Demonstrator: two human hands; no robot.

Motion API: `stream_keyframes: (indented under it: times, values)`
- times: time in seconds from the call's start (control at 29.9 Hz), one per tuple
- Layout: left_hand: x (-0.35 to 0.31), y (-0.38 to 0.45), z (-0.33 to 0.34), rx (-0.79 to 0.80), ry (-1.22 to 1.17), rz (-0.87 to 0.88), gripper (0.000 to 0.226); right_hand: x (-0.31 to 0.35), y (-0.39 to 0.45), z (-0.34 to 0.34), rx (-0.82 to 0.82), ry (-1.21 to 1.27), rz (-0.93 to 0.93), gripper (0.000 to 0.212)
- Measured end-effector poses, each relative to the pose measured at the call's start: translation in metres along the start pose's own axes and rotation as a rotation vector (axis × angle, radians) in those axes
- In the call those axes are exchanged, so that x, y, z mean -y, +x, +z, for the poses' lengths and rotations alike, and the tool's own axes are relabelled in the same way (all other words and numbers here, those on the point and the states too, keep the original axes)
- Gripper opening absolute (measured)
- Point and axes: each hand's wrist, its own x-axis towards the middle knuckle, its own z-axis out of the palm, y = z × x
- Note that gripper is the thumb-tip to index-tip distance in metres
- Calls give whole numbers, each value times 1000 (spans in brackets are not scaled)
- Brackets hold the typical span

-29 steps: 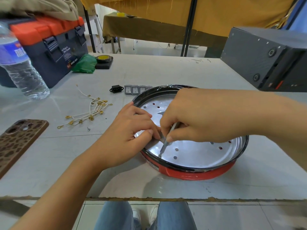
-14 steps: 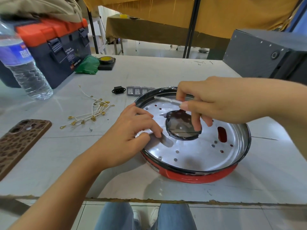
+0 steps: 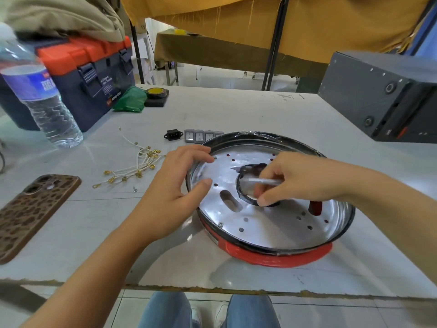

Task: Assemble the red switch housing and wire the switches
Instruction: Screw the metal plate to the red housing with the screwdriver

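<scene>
1. Near the worktop's point(image 3: 236, 110) front edge sits the red switch housing point(image 3: 279, 256); my left hand point(image 3: 175, 185) hovers relaxed, grasping nothing.
2. My right hand point(image 3: 298, 178) pinches a thin tool point(image 3: 262, 181).
3. Housing assembly seems underway; next, the switches point(image 3: 199, 136), lying behind the housing, need fitting.

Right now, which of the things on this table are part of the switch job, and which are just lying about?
Part of the job:
red housing
silver tool held in the right hand
left hand, at the housing's rim
grey switches
black socket
white wires

Just lying about:
water bottle
phone
toolbox
tape roll
green bag
</scene>
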Motion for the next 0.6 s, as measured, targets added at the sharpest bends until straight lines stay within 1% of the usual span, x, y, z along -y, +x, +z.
stream_keyframes:
  times: [0.07, 0.1, 0.17, 0.27, 0.33, 0.43, 0.5, 0.6]
  values:
    - [2, -2, -2, -38, -26, -31, 29, 1, 1, 2, 82, -8, 30, 12]
    - [4, -4, -5, -54, -43, -45, 30, 2, 3, 3, 97, -3, 36, 13]
    - [10, -7, -11, -99, -38, -56, 28, 2, 4, 3, 102, 6, 56, 15]
    - [24, -10, -30, -154, 35, -111, 21, 3, 6, 3, 102, 31, 106, 14]
    - [35, -13, -45, -144, 157, -159, 22, 3, 7, 4, 94, 71, 131, 13]
    - [49, -17, -64, -80, 328, -245, 20, 4, 9, 8, 63, 118, 158, 17]
    - [55, -21, -72, -45, 389, -299, 21, 6, 11, 11, 23, 126, 175, 20]
    - [61, -24, -76, -32, 406, -337, 21, 11, 16, 17, -18, 166, 181, 24]
